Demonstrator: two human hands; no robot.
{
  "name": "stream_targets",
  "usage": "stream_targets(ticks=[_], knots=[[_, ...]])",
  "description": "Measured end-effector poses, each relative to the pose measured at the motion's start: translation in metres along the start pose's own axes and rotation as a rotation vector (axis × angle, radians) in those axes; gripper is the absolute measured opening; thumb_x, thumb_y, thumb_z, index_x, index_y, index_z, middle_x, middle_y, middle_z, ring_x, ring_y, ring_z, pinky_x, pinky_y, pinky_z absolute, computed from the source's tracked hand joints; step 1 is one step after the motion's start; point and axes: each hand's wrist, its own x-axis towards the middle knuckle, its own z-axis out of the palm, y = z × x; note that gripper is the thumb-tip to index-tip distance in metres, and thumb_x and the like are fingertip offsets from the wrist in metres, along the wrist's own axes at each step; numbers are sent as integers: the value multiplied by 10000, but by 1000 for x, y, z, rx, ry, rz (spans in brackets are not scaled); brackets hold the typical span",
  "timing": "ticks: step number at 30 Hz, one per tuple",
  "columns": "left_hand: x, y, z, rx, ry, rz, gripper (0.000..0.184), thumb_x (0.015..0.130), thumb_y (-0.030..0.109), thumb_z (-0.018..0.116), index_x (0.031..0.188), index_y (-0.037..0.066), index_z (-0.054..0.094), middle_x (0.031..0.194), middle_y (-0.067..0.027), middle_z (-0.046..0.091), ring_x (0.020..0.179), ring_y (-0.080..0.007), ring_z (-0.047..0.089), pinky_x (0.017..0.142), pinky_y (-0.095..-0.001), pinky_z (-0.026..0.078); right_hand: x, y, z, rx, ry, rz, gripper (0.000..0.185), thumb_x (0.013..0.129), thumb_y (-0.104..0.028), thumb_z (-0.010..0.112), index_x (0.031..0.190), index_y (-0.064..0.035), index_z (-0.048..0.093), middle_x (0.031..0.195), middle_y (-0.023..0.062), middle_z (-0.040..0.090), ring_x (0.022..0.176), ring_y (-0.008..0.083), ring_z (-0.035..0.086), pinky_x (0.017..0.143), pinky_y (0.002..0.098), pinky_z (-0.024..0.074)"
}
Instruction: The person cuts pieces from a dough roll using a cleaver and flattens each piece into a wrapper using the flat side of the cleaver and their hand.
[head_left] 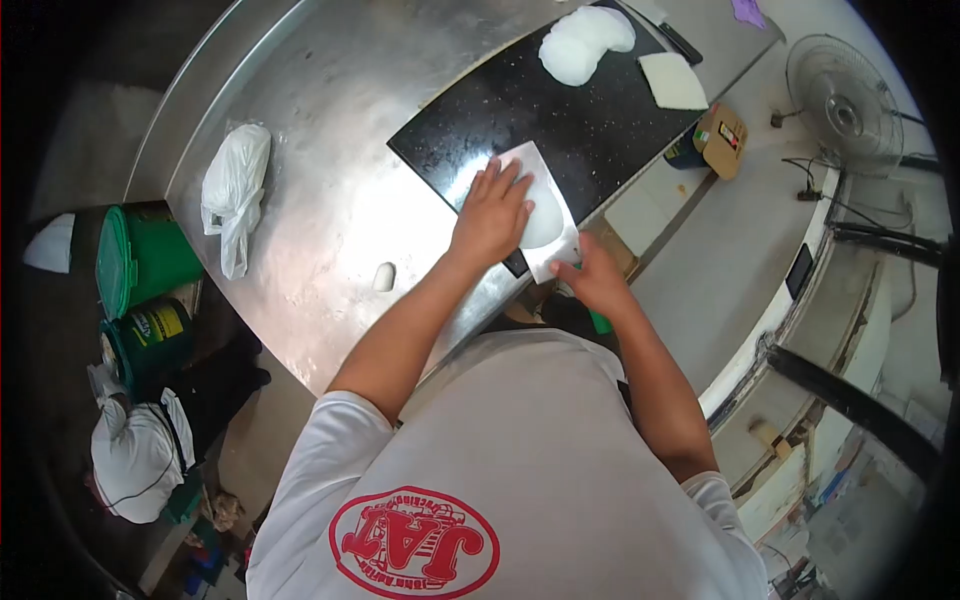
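Observation:
A thin pale sheet [522, 155] lies across the near edge of the black board [470, 120]. On the sheet is a smooth, rounded white piece [545, 222] that looks like flattened dough. My left hand [490, 215] rests on the sheet's left side and the edge of the white piece, fingers spread. At the sheet's near corner, my right hand [598, 278] pinches its edge with the thumb on top. A small white lump [384, 277] sits on the metal table, left of my left forearm.
A large white dough mass [585, 45], a folded white cloth [672, 81] and a black-handled knife [682, 44] lie at the board's far end. A white plastic bag [238, 185] is on the metal table [330, 130]. Beyond the table stand green buckets [150, 260] and a bending person [140, 455].

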Motion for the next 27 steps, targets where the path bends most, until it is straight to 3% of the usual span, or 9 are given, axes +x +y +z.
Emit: stream_targets(ticks=[3, 7, 8, 10, 11, 18, 20, 25, 27], knots=[[-5, 16, -6, -73, 42, -19, 245, 940, 178, 645, 1152, 54, 648, 1290, -164, 619, 1289, -388, 532, 1072, -516, 415, -16, -1, -14, 163, -51, -18, 472, 888, -228, 763, 1257, 11, 591, 968, 105, 704, 841, 212, 648, 778, 373, 527], [-5, 38, -15, -340, -11, 13, 142, 877, 57, 692, 1015, 66, 662, 931, -103, 691, 866, -275, 684, 805, -399, 523, -18, 42, -23, 144, -76, -133, 420, 889, -274, 765, 1160, 5, 607, 920, 152, 679, 816, 239, 630, 763, 385, 505], [0, 48, -17, -329, -8, -1, 142, 877, 57, 692, 1015, 66, 662, 931, -103, 691, 866, -275, 684, 805, -399, 523, -16, 54, -28, 153, -111, -124, 406, 888, -283, 766, 1133, 3, 613, 887, 140, 670, 764, 232, 601, 722, 382, 494], [14, 68, -19, -771, -220, -297, 174, 907, 46, 712, 1077, 49, 675, 920, -43, 695, 854, -152, 680, 724, -317, 521, -14, 79, -43, 174, -160, -118, 394, 887, -291, 767, 1107, 2, 620, 853, 127, 660, 711, 224, 572, 681, 378, 483], [24, 75, -20, -923, -271, -349, 200, 925, 55, 736, 1112, 41, 667, 916, -3, 678, 869, -75, 646, 723, -254, 510, -11, 91, -53, 135, -148, -93, 389, 879, -285, 778, 1095, 3, 630, 862, 127, 673, 723, 214, 598, 686, 368, 496], [133, 73, -28, -1332, -92, -446, 235, 949, 36, 713, 1169, 33, 630, 1007, -40, 680, 872, -112, 651, 787, -265, 545, -17, 180, -108, 378, 59, 71, 371, 856, -222, 809, 1117, 6, 676, 963, 112, 745, 886, 158, 698, 792, 343, 553], [166, 68, -31, -1172, 68, -443, 233, 961, 50, 703, 1180, 28, 626, 1047, -60, 689, 900, -138, 659, 821, -285, 550, -12, 191, -117, 468, 34, 93, 361, 867, -221, 799, 1120, 5, 678, 965, 98, 744, 877, 157, 692, 788, 344, 554], [176, 84, 6, -944, -16, -590, 434, 1021, 160, 647, 1417, 32, 526, 1355, -109, 605, 1185, -170, 601, 1020, -311, 484, 8, 188, -156, 411, -79, 152, 349, 890, -229, 780, 1127, 6, 679, 1006, 80, 740, 869, 155, 682, 788, 335, 551], [162, 99, 34, -977, 15, -604, 488, 1019, 165, 650, 1460, 41, 483, 1388, -118, 579, 1235, -188, 577, 1055, -324, 465, 20, 191, -164, 611, -109, 114, 339, 892, -242, 777, 1111, -1, 680, 988, 61, 725, 822, 136, 664, 725, 311, 541]])
